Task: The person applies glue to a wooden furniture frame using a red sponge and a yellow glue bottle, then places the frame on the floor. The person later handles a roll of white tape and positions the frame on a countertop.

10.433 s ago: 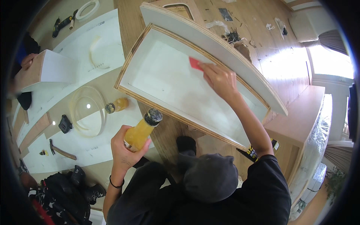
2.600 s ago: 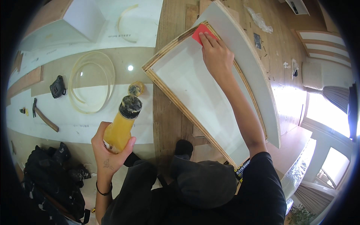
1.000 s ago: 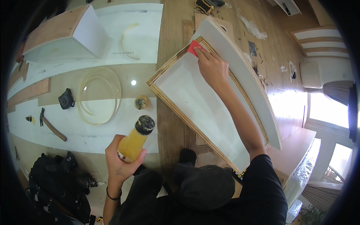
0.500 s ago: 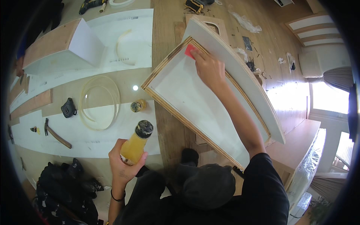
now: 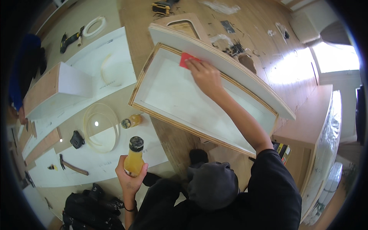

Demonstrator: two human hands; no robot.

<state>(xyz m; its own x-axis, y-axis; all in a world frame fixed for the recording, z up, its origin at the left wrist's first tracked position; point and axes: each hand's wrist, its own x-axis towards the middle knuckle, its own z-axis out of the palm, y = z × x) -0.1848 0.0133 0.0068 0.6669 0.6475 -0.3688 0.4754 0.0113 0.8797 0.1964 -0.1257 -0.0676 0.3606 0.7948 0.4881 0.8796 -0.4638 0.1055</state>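
My left hand (image 5: 130, 177) is wrapped round a bottle of yellow liquid (image 5: 134, 161) with a dark, crusted cap, held upright off the floor. My right hand (image 5: 205, 76) pinches a flat red scraper (image 5: 185, 59). The scraper touches the plywood rim of a white curved box (image 5: 184, 92) along its far edge, near the far left corner. The box is an open wooden frame with a white inside and layered plywood edges, and a white curved panel (image 5: 226, 63) runs along its far side. What is on the scraper's underside is hidden.
On white sheets at left lie a second yellow bottle (image 5: 132, 121), a coil of clear edging (image 5: 100, 128), a tape measure (image 5: 77, 139) and a hammer (image 5: 73, 165). A white box (image 5: 63, 90) stands beyond, near another person's hand (image 5: 22, 115). A black bag (image 5: 92, 207) lies near left.
My right hand has slid the scraper along the rim, away from the corner and toward the right. My view has shifted and turned; the bottle stays in my left hand.
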